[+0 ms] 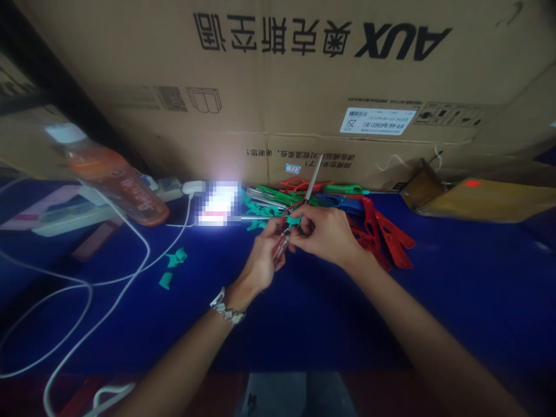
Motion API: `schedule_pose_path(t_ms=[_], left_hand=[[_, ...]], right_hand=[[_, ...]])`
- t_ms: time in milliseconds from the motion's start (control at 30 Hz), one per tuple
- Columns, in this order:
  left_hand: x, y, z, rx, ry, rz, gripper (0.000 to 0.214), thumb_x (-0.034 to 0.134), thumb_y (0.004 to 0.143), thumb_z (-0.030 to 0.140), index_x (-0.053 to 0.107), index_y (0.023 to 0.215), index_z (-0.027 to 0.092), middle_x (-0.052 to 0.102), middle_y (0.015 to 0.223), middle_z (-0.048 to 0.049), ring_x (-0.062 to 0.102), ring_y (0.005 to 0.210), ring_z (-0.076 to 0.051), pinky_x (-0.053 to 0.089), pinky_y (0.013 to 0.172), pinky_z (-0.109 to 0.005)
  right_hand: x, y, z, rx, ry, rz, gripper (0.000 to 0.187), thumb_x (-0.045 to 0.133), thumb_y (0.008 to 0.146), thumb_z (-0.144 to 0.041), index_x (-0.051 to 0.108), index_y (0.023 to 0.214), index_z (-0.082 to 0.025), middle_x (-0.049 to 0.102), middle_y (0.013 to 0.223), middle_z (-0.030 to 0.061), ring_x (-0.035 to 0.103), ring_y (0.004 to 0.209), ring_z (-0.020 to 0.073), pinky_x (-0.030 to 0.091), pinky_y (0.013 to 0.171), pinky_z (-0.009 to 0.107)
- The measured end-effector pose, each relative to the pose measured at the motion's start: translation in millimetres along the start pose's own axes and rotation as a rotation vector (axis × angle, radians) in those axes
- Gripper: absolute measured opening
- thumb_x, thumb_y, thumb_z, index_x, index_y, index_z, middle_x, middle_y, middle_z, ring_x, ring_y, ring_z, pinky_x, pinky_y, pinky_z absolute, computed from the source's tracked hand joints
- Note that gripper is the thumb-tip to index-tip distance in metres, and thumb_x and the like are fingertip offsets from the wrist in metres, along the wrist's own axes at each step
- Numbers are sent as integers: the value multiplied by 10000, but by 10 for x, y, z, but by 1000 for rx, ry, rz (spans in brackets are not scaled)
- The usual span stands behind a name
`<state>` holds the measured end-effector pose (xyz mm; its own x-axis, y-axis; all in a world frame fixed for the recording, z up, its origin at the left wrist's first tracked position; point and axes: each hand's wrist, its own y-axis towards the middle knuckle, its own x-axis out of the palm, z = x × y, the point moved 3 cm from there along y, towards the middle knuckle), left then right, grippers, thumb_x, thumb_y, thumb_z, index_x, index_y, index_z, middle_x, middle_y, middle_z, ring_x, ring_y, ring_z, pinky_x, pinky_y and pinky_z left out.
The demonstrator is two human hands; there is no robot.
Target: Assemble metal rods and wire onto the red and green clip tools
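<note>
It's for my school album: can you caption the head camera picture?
Left hand and right hand meet at a small green piece over a blue table, near red pieces.

2 hands (263, 255) hold a green part (293, 220) and a reddish handle (280, 247), close together.

Teal piece (293, 220), blue tabletop (456, 284)

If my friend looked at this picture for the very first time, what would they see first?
Probably the bright white glow, blurred into squares, left of the middle. Next, the big cardboard box across the back, its large black letters upside down. Then, in the middle, the left hand holding a reddish handle and the right hand pinching a small teal piece, near a pile of colourful plastic parts.
</note>
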<state>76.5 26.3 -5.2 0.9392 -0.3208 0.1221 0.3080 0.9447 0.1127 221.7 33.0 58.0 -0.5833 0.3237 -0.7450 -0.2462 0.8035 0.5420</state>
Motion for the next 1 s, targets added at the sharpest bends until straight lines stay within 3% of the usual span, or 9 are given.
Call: schedule_pose_path(t_ms=[200, 500, 733, 1000], left_hand=[[24, 7, 30, -13, -74, 5, 225, 425, 845, 357, 525, 974, 203, 544, 642, 57, 386, 359, -68, 288, 319, -173], [30, -20, 18, -104, 27, 95, 450, 413, 936, 618, 517, 830, 194, 488, 570, 59, 398, 358, -71, 292, 306, -169], [-12, 1, -17, -121, -85, 133, 482, 403, 942, 634, 513, 794, 189, 433, 538, 59, 351, 375, -73, 283, 328, -177], [12, -3, 38, -58, 8, 91, 456, 467, 939, 636, 546, 946, 186, 423, 565, 75, 371, 396, -72, 296, 334, -164]], right_hand=[[77, -44, -22, -26, 25, 45, 146, 632, 739, -194, 687, 875, -200, 627, 529, -56, 581, 483, 115, 430, 563, 233], [157, -68, -46, -21, 120, 46, 184, 615, 738, -194, 680, 910, -199, 606, 506, -71, 560, 453, 105, 458, 576, 226], [222, -133, -113, -117, 254, 65, 202, 554, 752, -169, 693, 891, -210, 630, 580, -52, 589, 520, 100, 467, 593, 209], [190, -82, -114, 35, 161, 4, 229, 557, 769, -185, 716, 929, -227, 627, 564, -48, 553, 484, 115, 430, 575, 229]])
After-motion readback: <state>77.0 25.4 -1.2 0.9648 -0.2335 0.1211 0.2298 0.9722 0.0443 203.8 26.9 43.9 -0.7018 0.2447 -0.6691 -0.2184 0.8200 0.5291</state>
